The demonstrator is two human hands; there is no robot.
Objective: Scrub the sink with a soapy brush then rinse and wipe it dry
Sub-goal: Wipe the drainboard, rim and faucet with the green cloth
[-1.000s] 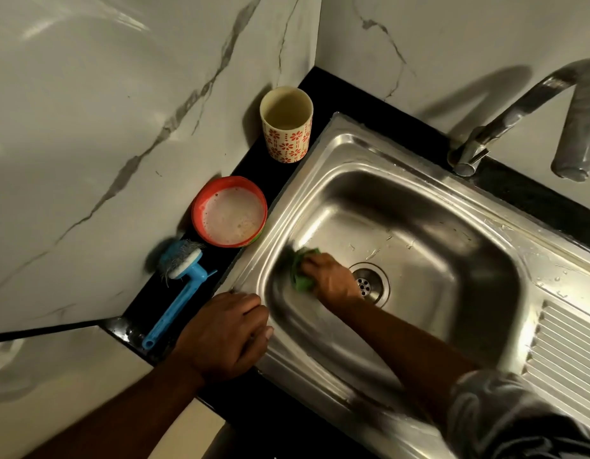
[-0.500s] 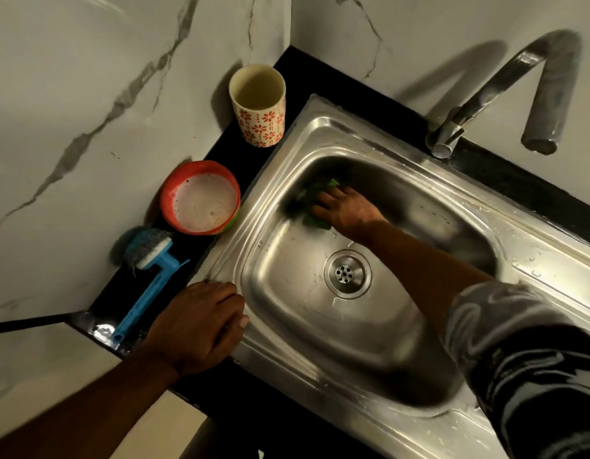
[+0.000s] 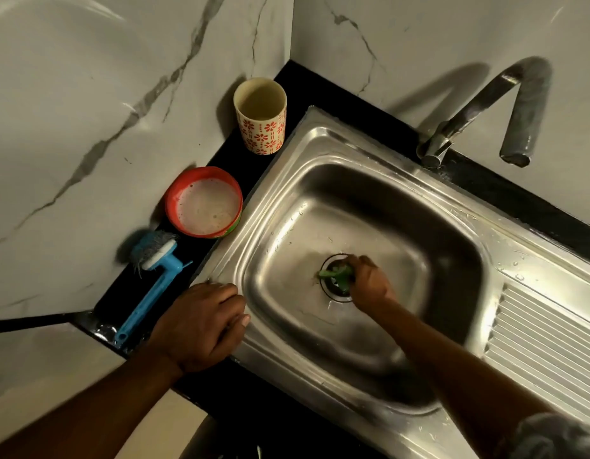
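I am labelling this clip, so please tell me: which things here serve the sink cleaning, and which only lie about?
In the job: sink, green cloth in the right hand, blue brush, red bowl of soapy water, tap.
Just lying about: patterned cup, it seems.

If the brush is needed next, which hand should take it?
Left, probably. The left hand rests empty on the sink rim, right beside the brush handle. The right hand is farther off, gripping the cloth at the drain.
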